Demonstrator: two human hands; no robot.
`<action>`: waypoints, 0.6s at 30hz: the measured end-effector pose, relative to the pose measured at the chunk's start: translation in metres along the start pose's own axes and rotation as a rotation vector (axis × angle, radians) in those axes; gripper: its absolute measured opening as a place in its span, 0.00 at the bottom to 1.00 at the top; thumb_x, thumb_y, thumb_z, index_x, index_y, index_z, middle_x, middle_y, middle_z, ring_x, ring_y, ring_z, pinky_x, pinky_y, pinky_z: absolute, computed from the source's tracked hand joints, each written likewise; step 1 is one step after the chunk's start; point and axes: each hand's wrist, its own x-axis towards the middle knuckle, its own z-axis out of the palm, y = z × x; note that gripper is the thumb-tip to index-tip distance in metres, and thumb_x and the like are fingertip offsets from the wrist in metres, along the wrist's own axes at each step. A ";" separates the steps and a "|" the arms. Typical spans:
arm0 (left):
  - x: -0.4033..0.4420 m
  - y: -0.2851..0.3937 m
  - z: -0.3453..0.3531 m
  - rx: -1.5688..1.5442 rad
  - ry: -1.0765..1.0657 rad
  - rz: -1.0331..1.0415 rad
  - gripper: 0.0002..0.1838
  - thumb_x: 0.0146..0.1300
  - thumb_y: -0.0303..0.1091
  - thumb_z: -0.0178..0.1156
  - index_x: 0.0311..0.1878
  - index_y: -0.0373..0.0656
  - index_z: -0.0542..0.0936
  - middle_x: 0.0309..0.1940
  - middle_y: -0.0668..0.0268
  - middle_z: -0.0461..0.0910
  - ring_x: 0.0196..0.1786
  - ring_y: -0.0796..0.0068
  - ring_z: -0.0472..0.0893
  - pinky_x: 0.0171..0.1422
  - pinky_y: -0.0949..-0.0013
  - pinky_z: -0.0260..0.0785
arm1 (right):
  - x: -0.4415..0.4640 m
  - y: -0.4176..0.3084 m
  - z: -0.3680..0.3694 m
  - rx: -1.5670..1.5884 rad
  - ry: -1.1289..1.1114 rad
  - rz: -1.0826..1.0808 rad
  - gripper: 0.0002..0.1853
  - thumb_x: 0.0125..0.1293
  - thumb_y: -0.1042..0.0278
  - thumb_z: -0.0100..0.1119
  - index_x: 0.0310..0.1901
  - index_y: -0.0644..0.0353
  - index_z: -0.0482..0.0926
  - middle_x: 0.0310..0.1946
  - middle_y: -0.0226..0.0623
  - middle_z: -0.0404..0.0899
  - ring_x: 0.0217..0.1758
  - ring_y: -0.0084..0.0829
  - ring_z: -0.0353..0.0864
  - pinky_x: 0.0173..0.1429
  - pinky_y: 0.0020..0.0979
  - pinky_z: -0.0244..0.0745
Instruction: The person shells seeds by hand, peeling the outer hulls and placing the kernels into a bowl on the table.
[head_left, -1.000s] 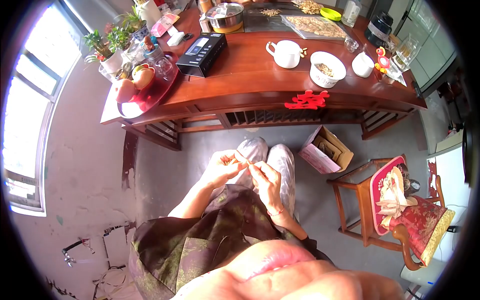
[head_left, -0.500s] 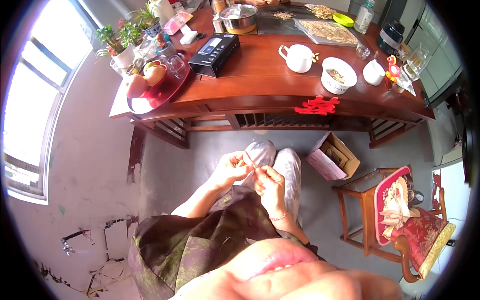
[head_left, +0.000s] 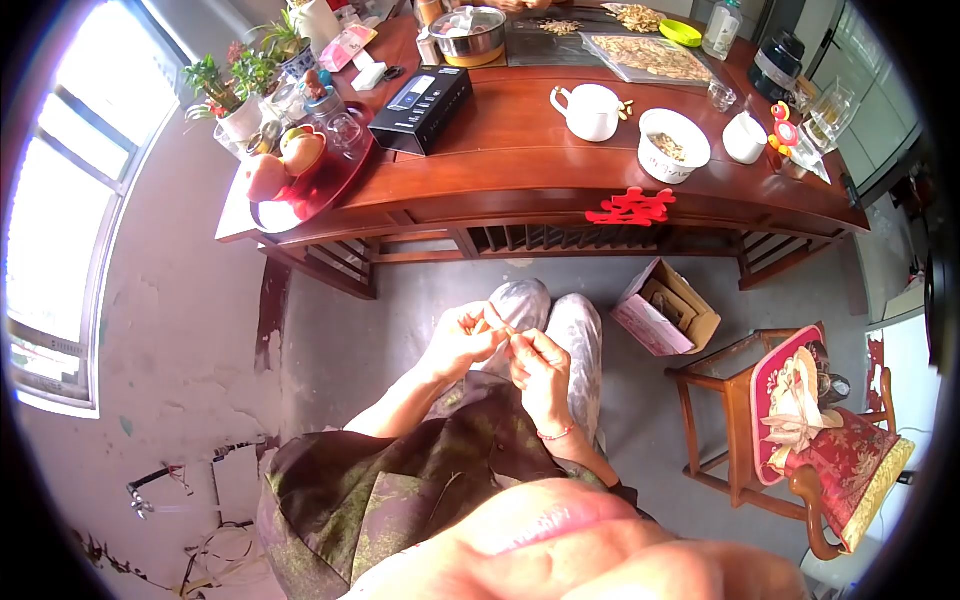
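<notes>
Above my lap, my left hand [head_left: 467, 338] and my right hand [head_left: 540, 372] meet at the fingertips. Both are closed in a pinch around something too small to make out. A red cord circles my right wrist. Beyond them on the red-brown table [head_left: 480, 165] is a white bowl [head_left: 674, 146] with small light-brown pieces inside. Left of the bowl stands a white lidded cup [head_left: 591, 112], with a few small yellowish pieces beside its right side. A small white pot [head_left: 744, 138] is to the bowl's right.
A black box [head_left: 421, 110] and a red tray [head_left: 345, 185] with fruit and glassware are on the table's left. Farther back are a steel pot [head_left: 468, 38] and a flat tray of pieces [head_left: 648, 58]. An open carton [head_left: 666, 308] and a wooden chair [head_left: 740, 440] stand on the floor.
The view has shifted, so the table and chair appear farther right than a second ago. My hands remain together at the fingertips, with only slight finger movement.
</notes>
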 end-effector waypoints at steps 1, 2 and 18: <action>0.000 0.000 -0.001 0.001 0.001 -0.001 0.07 0.60 0.27 0.62 0.32 0.35 0.75 0.21 0.66 0.76 0.17 0.88 0.61 0.20 0.80 0.49 | 0.000 0.000 0.001 0.001 0.000 0.001 0.11 0.70 0.70 0.53 0.29 0.61 0.76 0.17 0.21 0.66 0.16 0.09 0.56 0.18 0.16 0.47; 0.000 -0.001 -0.002 -0.003 -0.001 -0.012 0.07 0.60 0.27 0.62 0.31 0.35 0.75 0.21 0.66 0.76 0.16 0.88 0.61 0.19 0.80 0.49 | -0.001 -0.001 0.003 0.038 0.009 0.020 0.11 0.70 0.70 0.53 0.29 0.61 0.76 0.17 0.21 0.66 0.16 0.09 0.56 0.18 0.16 0.47; -0.005 0.003 -0.004 0.022 0.009 -0.018 0.06 0.60 0.27 0.62 0.33 0.36 0.77 0.24 0.66 0.78 0.17 0.89 0.62 0.21 0.80 0.52 | -0.004 -0.010 0.004 -0.428 0.012 -0.108 0.12 0.71 0.65 0.52 0.33 0.64 0.79 0.15 0.21 0.63 0.19 0.12 0.58 0.23 0.20 0.52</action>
